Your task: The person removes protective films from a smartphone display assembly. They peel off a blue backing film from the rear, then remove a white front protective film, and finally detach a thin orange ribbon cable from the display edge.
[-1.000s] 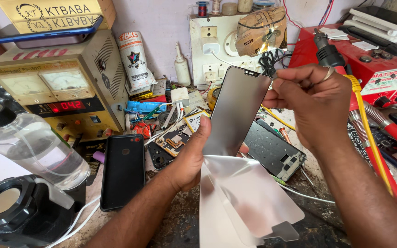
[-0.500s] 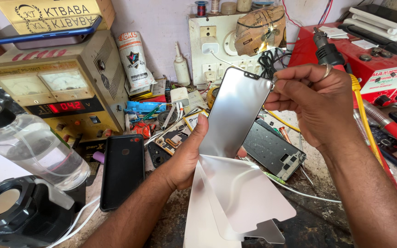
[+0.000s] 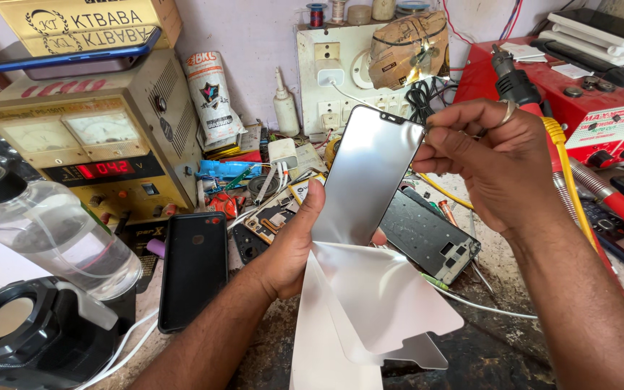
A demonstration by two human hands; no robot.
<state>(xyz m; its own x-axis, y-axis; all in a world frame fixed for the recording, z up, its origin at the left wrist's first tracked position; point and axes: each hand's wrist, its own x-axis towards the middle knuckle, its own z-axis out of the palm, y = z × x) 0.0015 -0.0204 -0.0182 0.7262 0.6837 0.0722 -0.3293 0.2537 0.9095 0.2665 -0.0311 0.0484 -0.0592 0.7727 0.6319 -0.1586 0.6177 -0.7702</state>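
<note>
Peeling the backing off a phone-shaped protector sheet above the bench.

The left hand point(image 3: 283, 253) grips the grey screen protector point(image 3: 366, 180) by its lower edge, thumb in front; the right hand point(image 3: 492, 162) pinches its top corner by the notch. Below the left grip, the white backing film point(image 3: 370, 310) hangs curled, already loose. The peel looks nearly done; next likely calls for clean edge-only handling. The sheet is thin, matte, slightly bowed, held upright between both grips.

Pale wall point(image 3: 254, 29), cluttered workbench point(image 3: 500, 289) — bright, even light
</note>
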